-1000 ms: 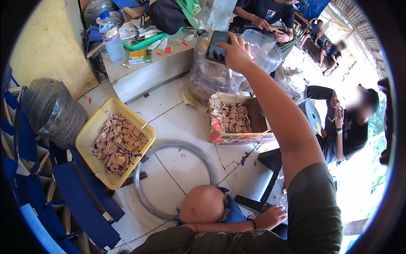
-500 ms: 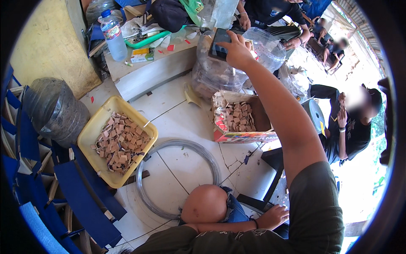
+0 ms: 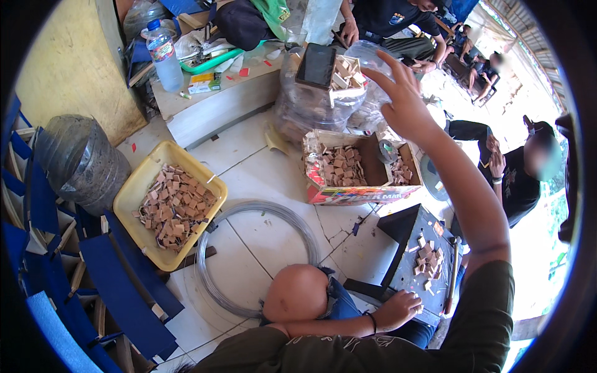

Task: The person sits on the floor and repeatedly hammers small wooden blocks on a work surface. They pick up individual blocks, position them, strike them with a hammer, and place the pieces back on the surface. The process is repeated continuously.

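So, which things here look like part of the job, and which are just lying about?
Probably part of the job:
black stand by the left hand;
small tan tiles on it;
hammer-like tool beside them;
cardboard box and yellow basin of similar tiles.

Probably just lying about:
water bottle on the ledge;
red scraps there;
dark cap.

Large lettering (image 3: 373, 196) marks the red carton (image 3: 318, 196); a label (image 3: 163, 51) wraps the bottle (image 3: 167, 74).

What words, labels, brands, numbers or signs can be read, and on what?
I won't transcribe print; it stands on:
Cardboard box: large, readable lettering on its front wall.
Bottle: label, too small to read.
Yellow-and-green packet: print too small.
Green cloth: print, blurred.
Another person's dark shirt: chest print, too small.
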A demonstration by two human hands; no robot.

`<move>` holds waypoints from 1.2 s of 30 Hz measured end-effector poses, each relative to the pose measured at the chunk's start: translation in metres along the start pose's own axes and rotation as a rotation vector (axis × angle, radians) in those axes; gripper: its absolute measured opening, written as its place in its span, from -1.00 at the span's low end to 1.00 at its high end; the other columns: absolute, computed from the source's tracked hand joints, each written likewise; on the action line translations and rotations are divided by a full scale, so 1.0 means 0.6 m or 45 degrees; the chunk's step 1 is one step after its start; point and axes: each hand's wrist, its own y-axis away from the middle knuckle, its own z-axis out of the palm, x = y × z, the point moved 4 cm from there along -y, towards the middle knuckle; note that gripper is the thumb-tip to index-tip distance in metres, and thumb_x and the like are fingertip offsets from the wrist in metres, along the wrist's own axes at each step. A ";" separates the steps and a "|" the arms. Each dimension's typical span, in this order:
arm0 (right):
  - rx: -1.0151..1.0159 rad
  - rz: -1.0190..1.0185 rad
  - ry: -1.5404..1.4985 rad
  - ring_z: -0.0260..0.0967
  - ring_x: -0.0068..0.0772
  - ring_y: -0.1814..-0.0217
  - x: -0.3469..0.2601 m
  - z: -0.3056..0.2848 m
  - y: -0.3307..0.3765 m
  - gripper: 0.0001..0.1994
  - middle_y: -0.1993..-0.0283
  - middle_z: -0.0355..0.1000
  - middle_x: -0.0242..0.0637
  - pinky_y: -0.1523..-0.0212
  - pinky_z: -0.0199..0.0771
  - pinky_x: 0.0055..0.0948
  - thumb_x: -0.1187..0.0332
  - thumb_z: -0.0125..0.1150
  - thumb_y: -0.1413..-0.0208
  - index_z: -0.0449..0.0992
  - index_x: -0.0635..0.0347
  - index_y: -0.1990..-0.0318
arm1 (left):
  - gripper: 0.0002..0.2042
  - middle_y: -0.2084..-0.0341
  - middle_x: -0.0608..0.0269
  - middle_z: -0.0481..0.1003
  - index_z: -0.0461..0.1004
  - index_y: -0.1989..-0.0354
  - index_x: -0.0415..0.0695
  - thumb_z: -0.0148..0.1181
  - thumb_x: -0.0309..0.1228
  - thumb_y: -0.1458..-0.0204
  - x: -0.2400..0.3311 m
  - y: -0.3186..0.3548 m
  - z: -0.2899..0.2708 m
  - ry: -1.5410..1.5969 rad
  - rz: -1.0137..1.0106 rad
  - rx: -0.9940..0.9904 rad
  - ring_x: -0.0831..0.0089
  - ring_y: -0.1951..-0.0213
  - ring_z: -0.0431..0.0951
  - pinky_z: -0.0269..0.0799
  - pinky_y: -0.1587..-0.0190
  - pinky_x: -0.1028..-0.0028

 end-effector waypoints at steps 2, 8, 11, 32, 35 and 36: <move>0.014 -0.040 -0.045 -0.14 0.07 -0.50 -0.002 -0.069 0.075 -0.30 -0.46 -0.05 -0.14 -0.40 -0.10 0.09 0.60 0.07 0.19 0.36 -0.12 -0.24 | -0.85 0.20 0.25 0.47 0.56 0.24 -0.16 0.16 -0.40 -0.07 -0.001 0.000 0.001 0.039 -0.018 -0.031 0.35 0.10 0.45 0.33 -0.02 0.30; 0.088 0.279 0.080 -0.10 0.08 -0.50 0.068 -0.223 0.363 -0.35 -0.44 0.01 -0.03 -0.44 -0.17 0.09 0.57 0.05 0.20 0.38 0.08 -0.21 | -0.84 0.20 0.22 0.47 0.53 0.24 -0.16 0.20 -0.40 -0.02 0.000 -0.001 -0.008 -0.074 0.019 -0.002 0.31 0.12 0.48 0.34 0.01 0.30; 0.096 0.740 -0.090 0.00 0.07 -0.46 0.116 -0.226 0.572 -0.37 -0.41 0.08 -0.01 -0.39 0.00 0.04 0.57 0.10 0.11 0.33 0.13 -0.25 | -0.84 0.17 0.18 0.48 0.53 0.24 -0.14 0.19 -0.38 -0.03 0.001 -0.002 -0.007 -0.119 0.020 -0.092 0.26 0.09 0.48 0.36 0.03 0.26; 0.138 1.487 -0.398 0.45 0.20 0.25 0.075 -0.087 0.961 -0.64 0.31 0.47 0.06 0.12 0.44 -0.05 0.32 0.06 -0.15 0.41 0.35 -0.05 | -0.87 0.54 0.15 0.48 0.43 0.50 -0.21 0.28 -0.54 0.01 0.018 -0.040 -0.028 -0.214 -0.026 0.090 0.19 0.45 0.52 0.41 0.36 0.36; 0.374 1.724 -1.341 0.31 -0.50 0.49 0.050 -0.114 0.973 -0.69 0.40 0.41 -0.35 0.41 0.35 -0.51 0.25 0.00 -0.31 0.44 0.32 -0.01 | -0.87 0.53 0.15 0.48 0.43 0.49 -0.21 0.28 -0.53 0.00 0.015 -0.039 -0.028 -0.228 -0.023 0.084 0.21 0.44 0.54 0.42 0.34 0.39; 0.492 1.728 -1.604 0.27 -0.57 0.51 0.026 -0.130 0.975 -0.68 0.35 0.41 -0.38 0.44 0.32 -0.55 0.25 -0.04 -0.33 0.43 0.30 -0.05 | -0.87 0.52 0.15 0.49 0.43 0.49 -0.21 0.28 -0.53 0.00 0.014 -0.039 -0.028 -0.231 -0.016 0.081 0.21 0.43 0.54 0.43 0.34 0.39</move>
